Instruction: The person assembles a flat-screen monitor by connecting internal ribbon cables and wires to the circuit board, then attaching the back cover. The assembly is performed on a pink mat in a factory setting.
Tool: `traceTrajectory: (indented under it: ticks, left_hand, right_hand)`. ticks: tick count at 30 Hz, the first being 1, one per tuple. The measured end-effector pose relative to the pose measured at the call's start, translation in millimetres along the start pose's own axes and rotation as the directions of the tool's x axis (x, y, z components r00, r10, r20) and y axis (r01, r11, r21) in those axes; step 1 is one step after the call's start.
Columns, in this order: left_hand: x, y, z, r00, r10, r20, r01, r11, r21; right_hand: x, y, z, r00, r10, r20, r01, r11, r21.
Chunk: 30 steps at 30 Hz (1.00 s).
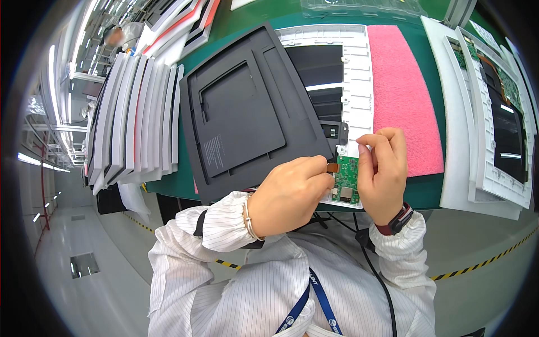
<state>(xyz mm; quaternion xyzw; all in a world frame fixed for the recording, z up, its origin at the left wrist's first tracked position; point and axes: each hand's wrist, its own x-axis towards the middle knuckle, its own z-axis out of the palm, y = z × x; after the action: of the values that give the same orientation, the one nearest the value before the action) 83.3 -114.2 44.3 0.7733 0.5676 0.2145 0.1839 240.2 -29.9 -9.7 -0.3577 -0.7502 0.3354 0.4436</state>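
Note:
A green circuit board point(346, 175) lies at the near end of a white plastic frame point(357, 73). My left hand point(292, 194) is closed at the board's left edge, its fingertips curled beside a short orange flat cable point(333, 168); whatever they grip is hidden. Over the board's right edge, my right hand point(384, 174) has thumb and forefinger pinched together, and I cannot make out anything between them. A dark panel point(317, 62) shows inside the frame. Partly covering the frame, a large black back cover point(241, 112) lies tilted to the left. A small dark bracket point(335, 132) sits just beyond the board.
Pink foam point(401, 95) lies under the frame on the green table point(435, 188). Upright panels with pale foam sheets point(135, 118) stand in a row at left. More frames with boards point(505, 118) lean at right. A clear plastic tray point(359, 8) is at the back.

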Motion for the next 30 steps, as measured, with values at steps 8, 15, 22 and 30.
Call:
traceTrajectory:
  ticks: [8, 15, 22, 30]
  left_hand:
    - [-0.1, -0.3, -0.2, 1.000, 0.004, 0.025, -0.005, 0.999, 0.045]
    - [-0.2, 7.2, -12.8, 0.993, -0.027, 0.112, -0.004, 0.964, 0.267]
    - [3.2, -2.5, -12.6, 0.990, 0.068, 0.122, -0.091, 0.977, 0.195]
    - [7.6, -4.9, -14.4, 0.978, 0.108, 0.178, -0.139, 0.975, 0.171]
  right_hand:
    - [1.7, 0.5, 0.4, 1.000, 0.021, 0.003, -0.021, 1.000, -0.001]
    - [2.4, 0.7, -0.5, 0.999, 0.049, -0.015, -0.048, 0.998, 0.041]
    - [1.7, 1.5, 0.3, 1.000, 0.024, -0.014, -0.023, 0.999, 0.036]
    - [1.8, 1.7, -0.2, 1.000, 0.018, 0.013, -0.018, 1.000, 0.010]
